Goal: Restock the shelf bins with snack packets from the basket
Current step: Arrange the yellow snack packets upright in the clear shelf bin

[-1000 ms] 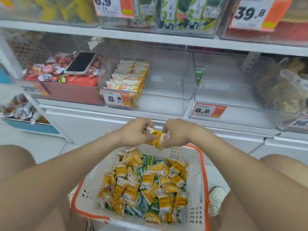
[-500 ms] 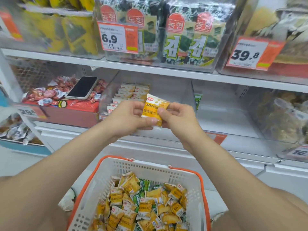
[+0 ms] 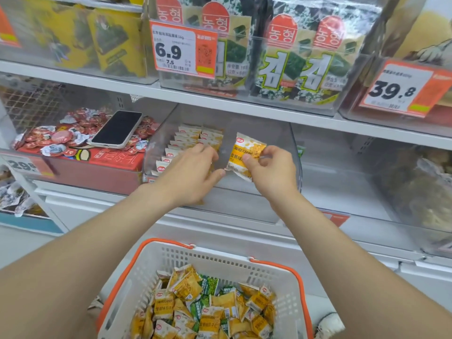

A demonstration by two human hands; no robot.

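My right hand (image 3: 271,172) pinches a yellow snack packet (image 3: 245,152) by its right edge and holds it inside the clear shelf bin (image 3: 244,209). Beside it, my left hand (image 3: 190,174) reaches into the same bin. Its fingers lie on the two rows of matching packets (image 3: 188,135) standing at the bin's left, and its thumb tip touches the held packet's lower corner. Below, the white basket (image 3: 220,255) with orange handles holds several yellow and green packets (image 3: 208,307).
A black phone (image 3: 117,128) lies on red wrapped snacks (image 3: 61,135) in the bin to the left. To the right stands another clear bin (image 3: 342,192) with a green packet (image 3: 300,150) at its back. Seaweed packs (image 3: 293,57) fill the shelf above.
Both hands have moved up and forward from above the basket into the clear bin. The left hand has let go of the packet and now lies on the stacked rows; the camera has tilted up.
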